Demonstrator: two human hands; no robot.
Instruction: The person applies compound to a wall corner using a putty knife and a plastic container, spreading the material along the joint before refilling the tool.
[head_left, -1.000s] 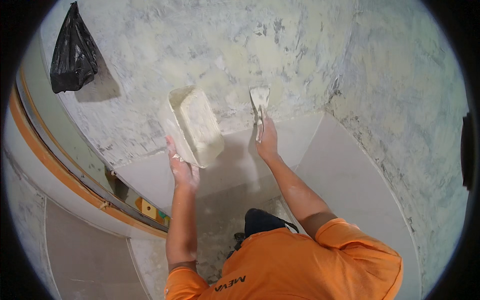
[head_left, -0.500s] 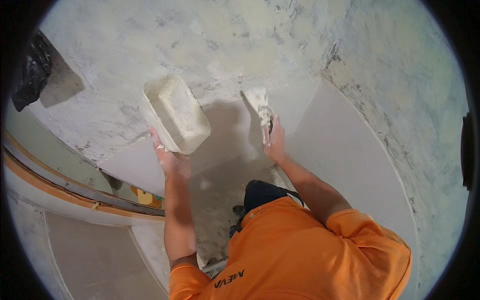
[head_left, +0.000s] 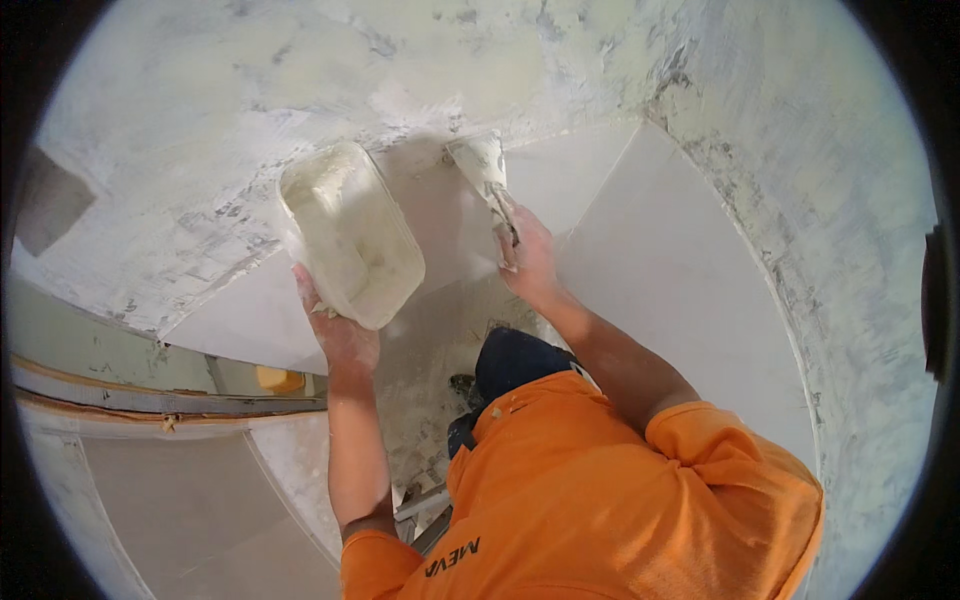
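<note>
"Tub [head_left: 404,268] in the left hand [head_left: 345,335], scraper [head_left: 486,172] in the right hand [head_left: 530,258]. How is each held?"

"Left fingers cup the tub's lower end and side; right fingers wrap the scraper's handle, its whitened blade by the seam where rough wall [head_left: 310,85] meets smooth panel [head_left: 690,270]. Whether the blade touches, I cannot tell."

"What might go wrong?"

"The tub leans, held near one end by a hand smeared white, so a slick grip could let it slide and spill the paste [head_left: 330,190] inside. Too steep a blade might also scratch the panel."

"And compared with half a second earlier?"

"The scraper sits farther left along the seam, nearer the tub. The seam rides higher in view, and a black bag has left the frame, leaving only its shadow [head_left: 50,205] at far left."
</note>
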